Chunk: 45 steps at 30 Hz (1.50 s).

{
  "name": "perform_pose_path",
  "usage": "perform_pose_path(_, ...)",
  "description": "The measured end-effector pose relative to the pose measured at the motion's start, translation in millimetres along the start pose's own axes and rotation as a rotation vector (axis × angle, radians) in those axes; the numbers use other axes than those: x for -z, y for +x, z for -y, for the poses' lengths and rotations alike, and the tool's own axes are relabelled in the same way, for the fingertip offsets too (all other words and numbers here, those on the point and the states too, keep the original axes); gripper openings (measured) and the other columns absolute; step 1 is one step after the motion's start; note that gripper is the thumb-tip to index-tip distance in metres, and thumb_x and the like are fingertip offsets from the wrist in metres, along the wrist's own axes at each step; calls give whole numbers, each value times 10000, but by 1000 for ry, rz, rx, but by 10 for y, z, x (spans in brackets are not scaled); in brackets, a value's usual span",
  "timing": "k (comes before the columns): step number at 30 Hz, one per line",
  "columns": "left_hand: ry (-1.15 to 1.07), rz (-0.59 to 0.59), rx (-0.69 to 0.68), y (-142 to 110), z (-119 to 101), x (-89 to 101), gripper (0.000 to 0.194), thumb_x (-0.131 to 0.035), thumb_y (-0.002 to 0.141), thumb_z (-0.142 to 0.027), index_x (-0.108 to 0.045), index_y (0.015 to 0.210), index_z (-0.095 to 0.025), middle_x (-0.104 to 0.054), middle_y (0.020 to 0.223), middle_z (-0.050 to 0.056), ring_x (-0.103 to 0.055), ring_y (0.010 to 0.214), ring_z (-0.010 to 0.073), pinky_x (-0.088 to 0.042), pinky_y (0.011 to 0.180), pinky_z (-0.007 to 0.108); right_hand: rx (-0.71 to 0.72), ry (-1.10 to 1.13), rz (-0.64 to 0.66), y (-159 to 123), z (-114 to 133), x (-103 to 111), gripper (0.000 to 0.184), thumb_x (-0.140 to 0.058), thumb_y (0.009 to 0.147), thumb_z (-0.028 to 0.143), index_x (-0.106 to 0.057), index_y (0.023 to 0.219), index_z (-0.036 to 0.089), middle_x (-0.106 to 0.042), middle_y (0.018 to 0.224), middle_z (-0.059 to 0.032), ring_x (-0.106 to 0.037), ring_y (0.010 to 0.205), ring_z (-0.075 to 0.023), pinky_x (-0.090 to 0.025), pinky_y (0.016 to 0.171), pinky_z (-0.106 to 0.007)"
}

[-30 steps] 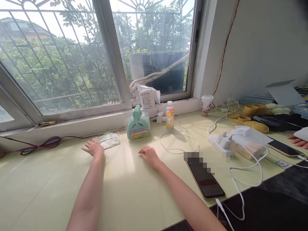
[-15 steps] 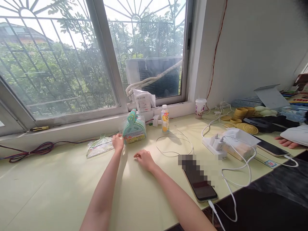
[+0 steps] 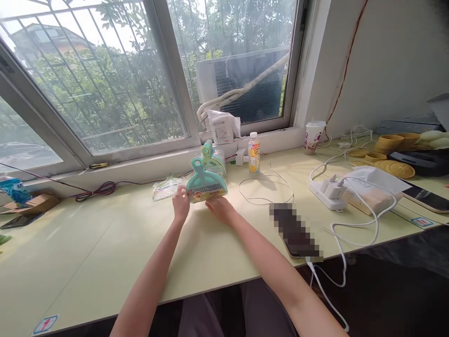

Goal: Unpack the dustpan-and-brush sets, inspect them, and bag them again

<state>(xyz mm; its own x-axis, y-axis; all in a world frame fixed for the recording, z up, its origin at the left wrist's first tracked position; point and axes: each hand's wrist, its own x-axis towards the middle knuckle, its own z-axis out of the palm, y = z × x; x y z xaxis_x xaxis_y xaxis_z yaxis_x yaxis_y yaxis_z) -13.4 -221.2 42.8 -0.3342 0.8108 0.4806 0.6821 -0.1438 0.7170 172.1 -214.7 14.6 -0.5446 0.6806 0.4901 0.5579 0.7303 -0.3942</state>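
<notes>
A teal mini dustpan-and-brush set, in clear wrap with a yellow label, stands tilted in front of a row of similar green sets. My left hand is closed on its left edge. Beneath its lower right edge lies my right hand, touching it; the fingertips are hidden behind the set. Another wrapped set lies flat on the table, just beyond my left hand.
A juice bottle stands right of the sets. Cables, a white power strip and a phone occupy the right. A lidded cup is by the wall, a cardboard box at far left.
The front dustpan set has come away from the row toward me, held by my left hand. My right hand has moved up to its lower edge. The view has swung left and down.
</notes>
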Motion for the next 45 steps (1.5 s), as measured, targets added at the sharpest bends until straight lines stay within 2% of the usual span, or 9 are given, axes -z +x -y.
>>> perform_pose_path(5, -480, 86, 283, -221, 56, 74, 376, -653, 694, -459, -448, 927, -246, -662, 777, -3, -649, 665, 184, -533, 685, 350, -311, 238, -76, -5, -3, -35, 333, -496, 952, 367, -641, 702, 200, -681, 746, -73, -658, 757, -190, -476, 695, -275)
perform_pose_path(12, -713, 323, 335, -243, 116, 55, 582, -799, 580, -476, -464, 976, -213, -706, 854, 35, -695, 721, 182, -556, 773, 388, -567, 603, -305, -2, 35, 17, 289, -587, 867, 410, -577, 672, 197, -691, 699, -35, -574, 470, -109, -478, 564, -256)
perform_pose_path(18, -691, 323, 355, -232, 218, 34, 580, -804, 575, -475, -444, 949, -216, -684, 794, 12, -688, 670, 179, -558, 757, 401, -734, 714, -141, -39, 61, 143, 390, -594, 853, 487, -594, 615, 179, -675, 587, -55, -544, 343, -123, -503, 566, -305)
perform_pose_path(21, -700, 315, 348, -244, 237, 10, 533, -790, 602, -455, -432, 920, -219, -686, 806, 12, -687, 679, 172, -558, 766, 397, -725, 694, -145, -46, 61, 174, 407, -611, 848, 472, -587, 571, 175, -661, 559, -57, -538, 338, -120, -510, 564, -300)
perform_pose_path(24, -733, 295, 359, -260, 218, -29, 514, -795, 602, -415, -430, 907, -220, -685, 817, 6, -685, 679, 164, -563, 759, 387, -677, 716, -291, -27, 52, 172, 222, -662, 822, 397, -628, 795, 179, -686, 634, -27, -566, 387, -118, -519, 556, -284)
perform_pose_path(28, -781, 316, 392, -281, 146, -46, 547, -822, 580, -387, -434, 929, -226, -685, 813, -5, -686, 678, 164, -572, 751, 381, -652, 768, -430, 30, -29, 123, 166, -682, 789, 287, -599, 901, 198, -710, 852, -43, -679, 674, -155, -564, 615, -276)
perform_pose_path(34, -701, 601, 333, -261, 76, 102, 478, -702, 716, -573, -552, 941, -180, -682, 946, 83, -709, 869, 243, -578, 770, 387, -642, 1113, -391, 67, -177, 85, 143, -643, 826, 237, -504, 831, 205, -697, 848, -19, -694, 801, -159, -591, 790, -344)
perform_pose_path(38, -565, 438, 396, -205, 164, 193, 582, -542, 759, -714, -589, 836, -139, -668, 887, 119, -715, 779, 258, -577, 662, 363, -615, 1234, -288, 21, -186, 138, 193, -618, 850, 219, -429, 888, 230, -683, 777, 18, -689, 651, -158, -612, 698, -385)
perform_pose_path(45, -465, 359, 318, -145, 316, 281, 456, -697, 672, -582, -615, 813, -156, -703, 957, 99, -684, 649, 179, -466, 510, 236, -572, 1218, -214, -26, -199, 217, 225, -639, 842, 215, -436, 939, 226, -685, 749, 14, -696, 665, -166, -611, 730, -399)
